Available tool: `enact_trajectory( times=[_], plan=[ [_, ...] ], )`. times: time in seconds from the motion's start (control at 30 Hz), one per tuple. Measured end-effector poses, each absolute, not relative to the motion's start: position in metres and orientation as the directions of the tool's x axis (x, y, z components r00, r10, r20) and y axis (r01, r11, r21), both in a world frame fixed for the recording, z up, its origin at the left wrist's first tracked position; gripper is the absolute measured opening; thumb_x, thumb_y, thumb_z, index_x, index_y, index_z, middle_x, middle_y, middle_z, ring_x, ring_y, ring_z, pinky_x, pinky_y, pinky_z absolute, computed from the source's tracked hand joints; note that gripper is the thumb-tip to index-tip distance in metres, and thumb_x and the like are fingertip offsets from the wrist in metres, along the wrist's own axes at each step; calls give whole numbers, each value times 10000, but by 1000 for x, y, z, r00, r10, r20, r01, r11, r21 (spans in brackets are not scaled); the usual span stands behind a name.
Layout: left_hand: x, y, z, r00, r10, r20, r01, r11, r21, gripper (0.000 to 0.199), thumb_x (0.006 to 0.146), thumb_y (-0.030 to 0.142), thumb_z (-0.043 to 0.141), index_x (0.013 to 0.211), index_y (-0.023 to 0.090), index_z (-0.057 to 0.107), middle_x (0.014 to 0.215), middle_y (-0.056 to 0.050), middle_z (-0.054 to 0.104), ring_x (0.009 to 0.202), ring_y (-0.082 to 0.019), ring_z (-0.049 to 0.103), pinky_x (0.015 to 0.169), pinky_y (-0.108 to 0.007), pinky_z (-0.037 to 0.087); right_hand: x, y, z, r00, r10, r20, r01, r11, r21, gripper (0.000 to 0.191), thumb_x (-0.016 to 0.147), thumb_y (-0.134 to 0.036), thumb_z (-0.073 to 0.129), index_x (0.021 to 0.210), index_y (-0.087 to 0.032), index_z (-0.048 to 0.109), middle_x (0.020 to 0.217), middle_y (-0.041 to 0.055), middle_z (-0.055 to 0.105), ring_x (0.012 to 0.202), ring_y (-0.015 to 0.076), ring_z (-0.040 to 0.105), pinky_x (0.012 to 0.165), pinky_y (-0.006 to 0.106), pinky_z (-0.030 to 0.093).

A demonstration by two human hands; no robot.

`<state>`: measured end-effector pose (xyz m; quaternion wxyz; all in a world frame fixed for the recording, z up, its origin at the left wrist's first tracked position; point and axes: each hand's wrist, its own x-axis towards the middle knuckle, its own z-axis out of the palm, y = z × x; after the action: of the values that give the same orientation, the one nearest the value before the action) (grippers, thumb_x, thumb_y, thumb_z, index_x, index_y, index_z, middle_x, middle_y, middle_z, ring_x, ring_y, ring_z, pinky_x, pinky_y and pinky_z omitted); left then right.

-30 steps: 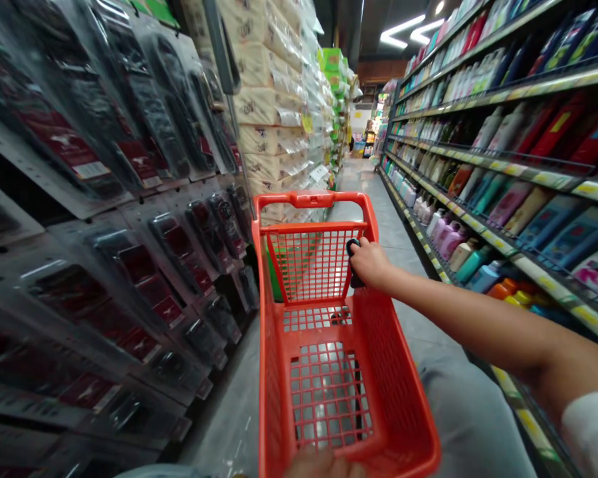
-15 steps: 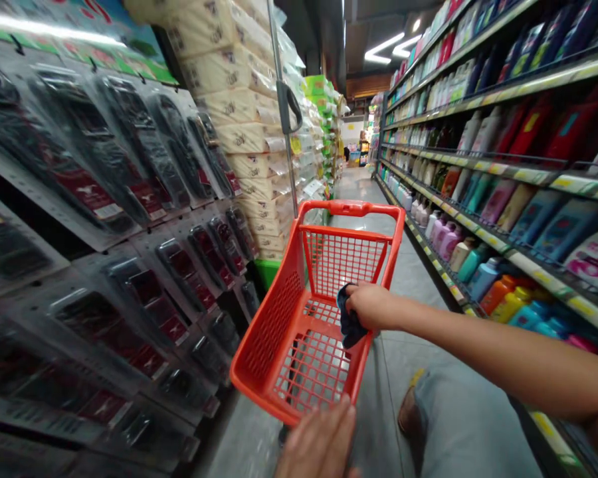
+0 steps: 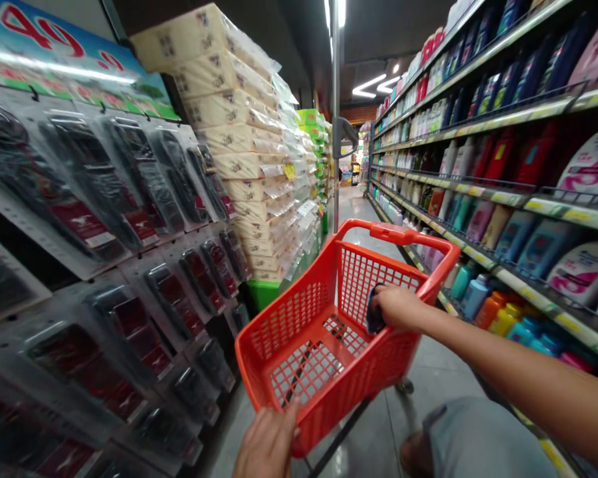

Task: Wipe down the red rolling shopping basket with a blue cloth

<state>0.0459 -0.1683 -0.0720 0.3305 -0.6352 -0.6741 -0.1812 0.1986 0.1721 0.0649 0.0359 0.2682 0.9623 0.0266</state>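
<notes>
A red plastic shopping cart (image 3: 319, 425) with a grid-pattern basket stands in front of me, turned at an angle. My right hand (image 3: 397, 307) reaches over its right side and is closed on a dark cloth (image 3: 375, 311), which is bunched against the inside of the basket wall. At the bottom of the view my left hand (image 3: 268, 439) grips the near rim of the cart, with its fingers over the edge and the thumb hidden. The cart's handlebar (image 3: 393, 232) is at the far end. Nothing lies in the basket.
A tall pole (image 3: 335, 186) with a dark grip rises behind the cart. Packaged goods hang on a rack (image 3: 144, 252) to the left, beside stacked tissue packs (image 3: 249, 159). Shelves of bottles (image 3: 503, 186) line the right. My bent knee (image 3: 478, 438) is close to the cart.
The cart has swung round, its handlebar end shifting right and its right outer side coming into view. My right hand has moved right with the cloth; my left hand has moved left along with the near rim.
</notes>
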Motion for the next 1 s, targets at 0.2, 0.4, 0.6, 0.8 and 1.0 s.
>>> enact_trajectory(
  times=[0.2, 0.4, 0.6, 0.8, 1.0],
  plan=[
    [-15, -173, -65, 31, 752, 659, 980, 106, -167, 706, 863, 41, 407, 1530, 273, 402, 1123, -38, 773, 1037, -198, 738, 978, -356, 596, 210, 143, 66, -955, 295, -19, 295, 953, -71, 294, 825, -159, 573, 1023, -254, 770, 1108, 51, 687, 997, 218, 649, 810, 290, 484],
    [-68, -173, -69, 82, 795, 601, 990, 6, -143, 606, 882, 134, 459, 1465, 298, 491, 1165, -37, 761, 1121, -226, 711, 1013, -376, 580, 285, 164, 77, -856, 356, 375, 429, 894, 130, 314, 833, -133, 560, 1067, -216, 753, 1243, 112, 634, 1087, 276, 556, 943, 412, 479],
    [-83, -166, -70, 2, 819, 574, 1000, 13, -23, 489, 897, 200, 427, 1358, 259, 578, 1158, -47, 751, 1160, -250, 680, 1079, -447, 528, 339, 150, 41, -457, 344, 821, 591, 806, -9, 342, 880, -139, 530, 1103, -255, 762, 1263, 113, 567, 1184, 301, 519, 1045, 488, 442],
    [-55, -161, -54, -117, 832, 542, 993, 96, 67, 373, 924, 242, 431, 1234, 246, 637, 1127, -51, 755, 1115, -240, 690, 1080, -460, 524, 269, 58, -62, -450, 591, 670, 626, 744, -235, 314, 907, -234, 532, 1027, -305, 813, 1158, 137, 591, 1194, 365, 503, 1088, 580, 390],
    [-22, -164, -44, -100, 837, 538, 992, 125, -11, 356, 945, 207, 420, 1240, 194, 620, 1054, -71, 751, 1025, -225, 698, 1046, -426, 524, 245, 42, -87, -733, 642, 225, 595, 765, -244, 412, 923, -239, 497, 1216, -411, 731, 1211, 89, 617, 1254, 351, 514, 1138, 528, 387]
  ],
)
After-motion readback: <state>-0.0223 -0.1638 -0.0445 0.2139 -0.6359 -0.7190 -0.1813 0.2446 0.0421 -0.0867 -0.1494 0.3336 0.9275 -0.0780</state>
